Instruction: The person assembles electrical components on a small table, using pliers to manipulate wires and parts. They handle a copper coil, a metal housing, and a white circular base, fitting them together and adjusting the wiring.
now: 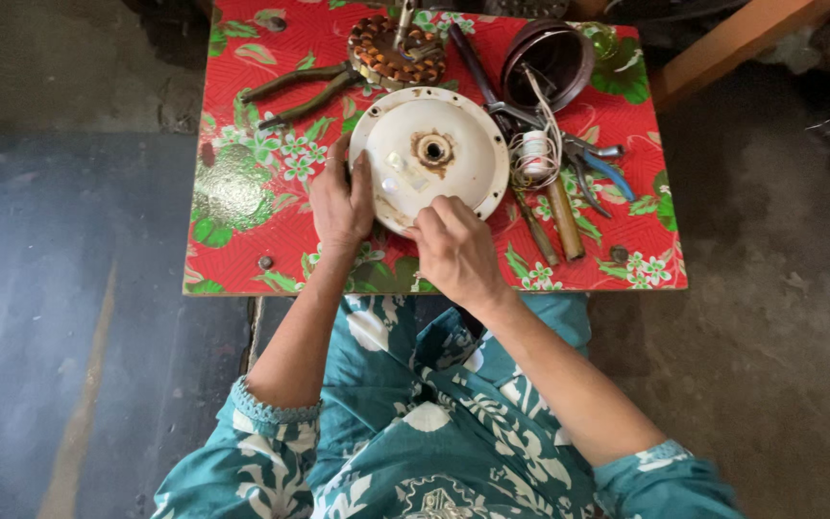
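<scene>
Grey concrete floor (69, 288) surrounds a small surface (242, 250) covered in red oilcloth with a green and white flower print. Near its centre, toward the front edge, lies a round cream-white metal motor cover (431, 154) with a rusty bearing hole in the middle. The left hand (341, 197) grips the cover's left rim, fingers curled over the edge. The right hand (455, 248) rests on the cover's front rim, fingers bunched together; whether they pinch anything cannot be told. Behind the cover, at the back edge, sits a copper-wound stator (398, 48), with green-handled pliers (295, 91) to its left and a dark domed metal housing (548, 60) to its right. Along the right side lie a tangle of white wire (534, 154), blue-handled pliers (599, 168) and a wooden-handled tool (563, 219).
</scene>
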